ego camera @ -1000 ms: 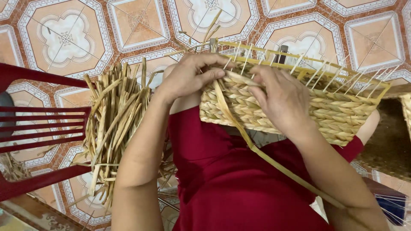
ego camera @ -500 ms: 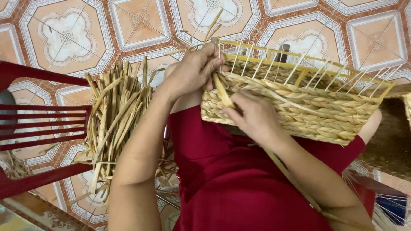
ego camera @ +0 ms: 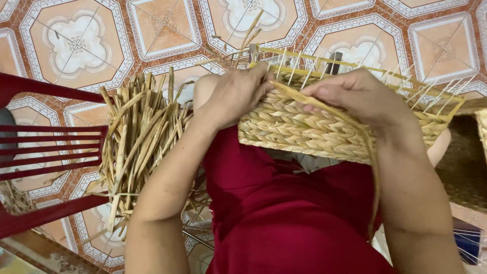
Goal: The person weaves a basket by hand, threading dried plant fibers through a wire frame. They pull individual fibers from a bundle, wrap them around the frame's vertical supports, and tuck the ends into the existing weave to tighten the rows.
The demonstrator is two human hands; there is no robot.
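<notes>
At the far left, a red plastic chair [ego camera: 45,147] is seen standing on the patterned tile floor [ego camera: 76,45]. Just beside it, a loose bundle of dried straw strips [ego camera: 137,137] is piled, partly resting against the person's left forearm. The left hand [ego camera: 236,96] is pressed against the left end of a half-woven basket [ego camera: 304,132]; its grip is clenched on the basket's top edge, with the fingertips hidden behind the weave. The basket is held on the lap, over the red clothing [ego camera: 284,218], tilted slightly, with thin pale upright stakes [ego camera: 314,68] sticking out along its unfinished rim. A single flat straw strand [ego camera: 368,152] is led across the top of the woven wall and hangs down past the right wrist. The right hand [ego camera: 362,96] is laid over the middle of the rim, and its grip is closed on this strand, which is pinched between thumb and fingers. At the far right, a dark woven mat [ego camera: 464,167] is seen on the floor.
</notes>
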